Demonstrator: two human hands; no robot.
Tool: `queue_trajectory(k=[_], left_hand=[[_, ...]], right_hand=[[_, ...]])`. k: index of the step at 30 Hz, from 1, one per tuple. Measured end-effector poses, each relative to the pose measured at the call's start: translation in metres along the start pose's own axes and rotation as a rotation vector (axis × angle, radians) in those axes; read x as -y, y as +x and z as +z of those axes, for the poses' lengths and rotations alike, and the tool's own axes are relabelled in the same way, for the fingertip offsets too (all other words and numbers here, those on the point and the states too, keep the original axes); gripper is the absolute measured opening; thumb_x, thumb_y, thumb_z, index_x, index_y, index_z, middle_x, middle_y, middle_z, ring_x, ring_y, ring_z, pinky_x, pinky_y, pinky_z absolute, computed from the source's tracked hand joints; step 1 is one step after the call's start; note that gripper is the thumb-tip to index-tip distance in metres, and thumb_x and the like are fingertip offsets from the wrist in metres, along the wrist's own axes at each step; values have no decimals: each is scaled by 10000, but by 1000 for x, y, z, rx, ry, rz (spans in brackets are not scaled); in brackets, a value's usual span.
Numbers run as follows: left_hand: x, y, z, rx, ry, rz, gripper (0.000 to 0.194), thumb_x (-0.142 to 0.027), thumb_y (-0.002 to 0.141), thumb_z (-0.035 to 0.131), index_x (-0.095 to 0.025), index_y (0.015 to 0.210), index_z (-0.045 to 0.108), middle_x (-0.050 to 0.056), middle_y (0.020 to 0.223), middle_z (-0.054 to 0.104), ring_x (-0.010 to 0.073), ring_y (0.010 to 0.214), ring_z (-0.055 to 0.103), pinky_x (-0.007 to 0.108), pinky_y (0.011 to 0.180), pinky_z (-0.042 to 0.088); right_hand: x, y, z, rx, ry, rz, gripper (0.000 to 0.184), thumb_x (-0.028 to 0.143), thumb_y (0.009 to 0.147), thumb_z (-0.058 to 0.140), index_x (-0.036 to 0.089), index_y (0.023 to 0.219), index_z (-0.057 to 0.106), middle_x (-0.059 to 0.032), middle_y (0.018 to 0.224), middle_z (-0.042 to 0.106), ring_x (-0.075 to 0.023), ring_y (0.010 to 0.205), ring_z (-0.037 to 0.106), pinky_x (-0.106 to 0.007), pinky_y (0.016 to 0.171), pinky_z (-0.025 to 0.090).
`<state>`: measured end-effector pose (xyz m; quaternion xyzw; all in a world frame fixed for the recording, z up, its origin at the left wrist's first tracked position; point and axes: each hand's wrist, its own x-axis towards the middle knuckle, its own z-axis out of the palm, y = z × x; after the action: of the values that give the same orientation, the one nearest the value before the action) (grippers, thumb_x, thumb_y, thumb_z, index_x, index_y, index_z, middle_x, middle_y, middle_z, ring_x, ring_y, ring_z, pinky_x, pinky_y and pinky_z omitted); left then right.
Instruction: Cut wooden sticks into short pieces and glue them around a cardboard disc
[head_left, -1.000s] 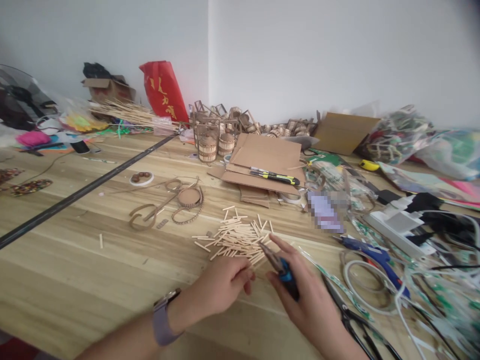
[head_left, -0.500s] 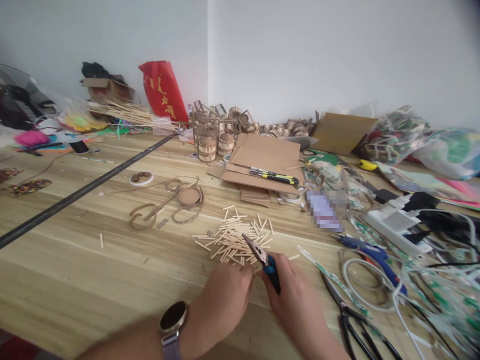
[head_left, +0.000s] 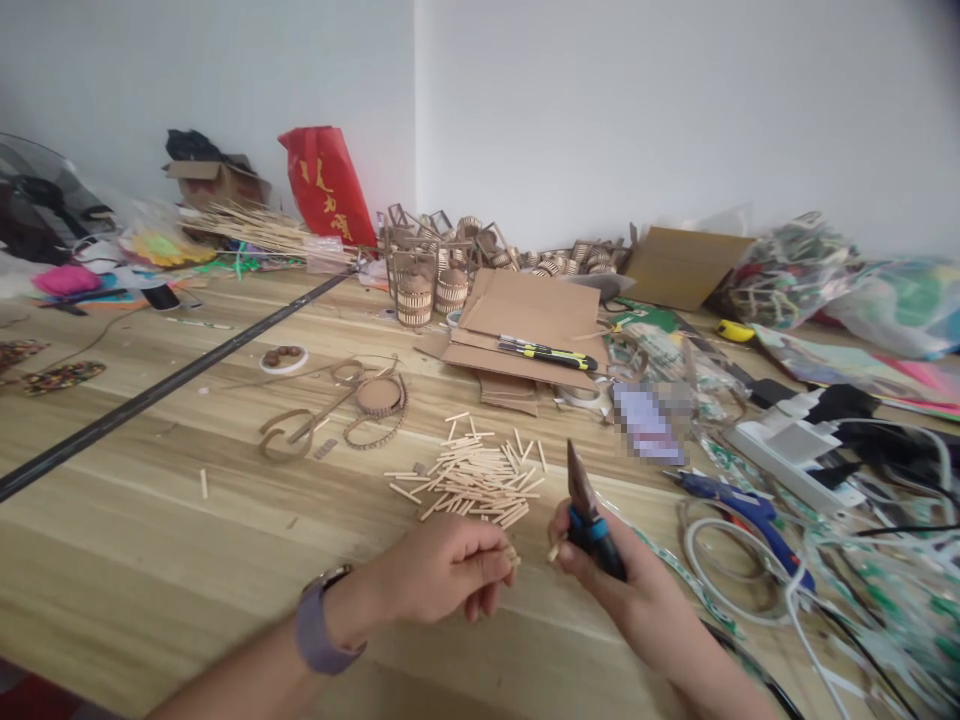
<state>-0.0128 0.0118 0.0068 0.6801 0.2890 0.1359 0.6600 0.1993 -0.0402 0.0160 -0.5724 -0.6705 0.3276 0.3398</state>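
Observation:
My left hand (head_left: 454,568) is closed, pinching a short wooden stick (head_left: 513,556) between thumb and fingertips; only its end shows. My right hand (head_left: 630,575) is wrapped round pliers (head_left: 586,505) with blue and black handles, their jaws pointing up and away. Between its thumb and forefinger the same hand also pinches a short stick piece (head_left: 553,552). A gap separates the two hands. Just beyond them lies a loose pile of short wooden sticks (head_left: 480,475) on the wooden table (head_left: 247,590).
Cardboard sheets (head_left: 525,310) with box cutters (head_left: 551,352) lie beyond the pile. Small woven baskets (head_left: 415,300) stand behind. At right are a glue gun (head_left: 750,505), coiled cables, a power strip (head_left: 795,455) and scissors (head_left: 750,665). A long dark bar (head_left: 187,372) crosses the left side.
My hands have moved apart, the right one rightward with the pliers raised. My left wrist has turned, so the watch face now points away. Stick pieces now show in both hands' fingertips.

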Motion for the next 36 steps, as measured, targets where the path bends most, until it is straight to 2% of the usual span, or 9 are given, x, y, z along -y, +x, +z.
queue_trajectory(k=[3, 9, 13, 16, 21, 26, 31, 33, 36], left_hand=[[4, 5, 1, -50, -125, -28, 492, -656, 823, 477, -168, 776, 514, -1, 615, 593, 111, 512, 557, 211, 493, 386], [7, 14, 7, -230, -209, -90, 564, -707, 720, 542, -144, 738, 563, 30, 661, 616, 141, 595, 593, 223, 510, 324], [9, 14, 10, -225, -248, -110, 524, -671, 752, 540, -149, 704, 555, 12, 633, 607, 138, 585, 610, 212, 507, 339], [12, 14, 14, -199, -270, -120, 459, -608, 771, 548, -150, 744, 570, 24, 664, 651, 151, 602, 647, 204, 498, 348], [16, 16, 20, -295, -257, -184, 196, -359, 703, 573, -170, 655, 552, -21, 540, 612, 134, 523, 607, 215, 487, 376], [16, 14, 19, -208, -337, -179, 109, -222, 618, 534, -172, 679, 609, -13, 576, 656, 156, 545, 638, 222, 491, 414], [12, 11, 15, -38, -370, -207, 134, -226, 646, 581, -141, 712, 661, 30, 648, 688, 153, 572, 655, 192, 460, 372], [10, 10, 13, -34, -371, -192, 152, -275, 683, 608, -138, 724, 658, 34, 646, 683, 154, 581, 655, 191, 469, 382], [8, 12, 13, -139, -386, -126, 265, -404, 723, 646, -140, 741, 644, 14, 630, 647, 122, 545, 602, 207, 509, 427]], right_hand=[[3, -1, 0, 44, -21, -19, 140, 326, 887, 482, 206, 845, 541, -8, 741, 583, -162, 698, 563, -260, 656, 456], [13, -4, 27, 105, -88, -125, 100, 175, 871, 438, 216, 861, 528, -7, 762, 599, -148, 695, 576, -227, 642, 452], [9, -6, 37, 122, -83, -134, 176, 89, 830, 423, 218, 912, 512, -18, 819, 629, -150, 743, 609, -231, 687, 466], [5, -8, 39, 97, -112, -150, 254, 33, 777, 414, 220, 931, 490, -19, 820, 636, -156, 746, 620, -241, 683, 471], [1, -11, 43, 57, -290, -165, 403, 14, 700, 467, 230, 1041, 470, -50, 948, 624, -189, 820, 630, -272, 694, 490], [-3, -9, 38, 64, -319, -220, 592, 71, 764, 480, 230, 1313, 324, -126, 1238, 552, -218, 1061, 607, -331, 842, 513], [-5, -7, 30, 162, -252, -250, 636, 83, 799, 483, 237, 1370, 251, -102, 1203, 608, -188, 1070, 619, -316, 889, 514], [-4, -7, 30, 137, -241, -265, 613, 91, 811, 495, 252, 1360, 274, -93, 1211, 601, -182, 1077, 615, -311, 899, 514], [-2, -6, 34, -4, -254, -305, 550, 151, 837, 543, 269, 1332, 334, -104, 1288, 517, -211, 1196, 534, -356, 970, 483]])
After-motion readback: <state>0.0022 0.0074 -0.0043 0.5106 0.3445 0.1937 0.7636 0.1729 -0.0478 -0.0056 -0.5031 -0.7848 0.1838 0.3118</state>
